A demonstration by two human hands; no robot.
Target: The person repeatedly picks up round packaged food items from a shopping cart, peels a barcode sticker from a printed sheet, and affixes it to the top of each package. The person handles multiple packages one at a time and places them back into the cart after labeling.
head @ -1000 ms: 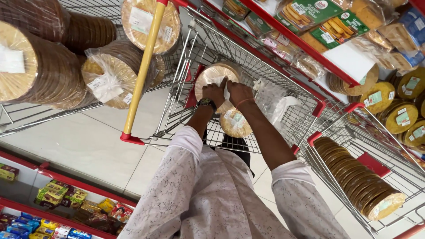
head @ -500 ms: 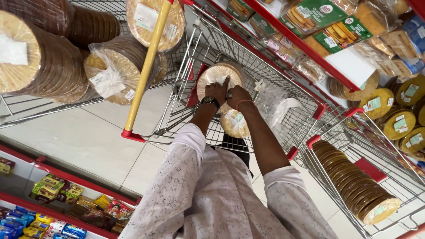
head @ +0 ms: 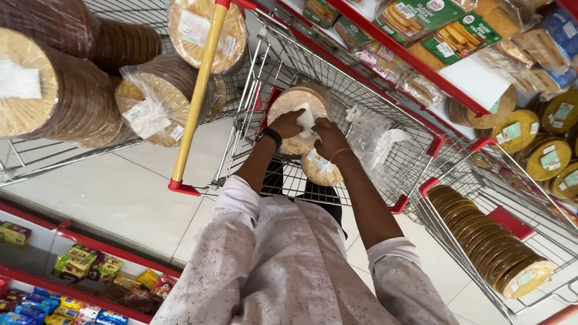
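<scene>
Both my hands reach into the middle wire cart [head: 385,114]. A round clear-wrapped pack of flat tan discs [head: 296,99] stands on edge at the cart's far end. My left hand [head: 288,124], with a black watch at the wrist, lies on the pack's face beside its white label. My right hand [head: 329,136], a red thread around its wrist, grips the pack's lower right edge. A second, smaller round pack [head: 322,171] lies just below my right hand.
A cart with a yellow handle [head: 198,90] on the left holds several large round packs [head: 150,102]. The cart on the right [head: 481,235] carries a long roll of discs. Red-edged shelves [head: 415,60] with packets stand ahead, a snack shelf [head: 84,271] lower left. Crumpled clear bags [head: 376,135] lie in the middle cart.
My left hand has turned and slid left across the pack's face. The right hand moved slightly right onto the pack's lower edge. The pack has stayed in place.
</scene>
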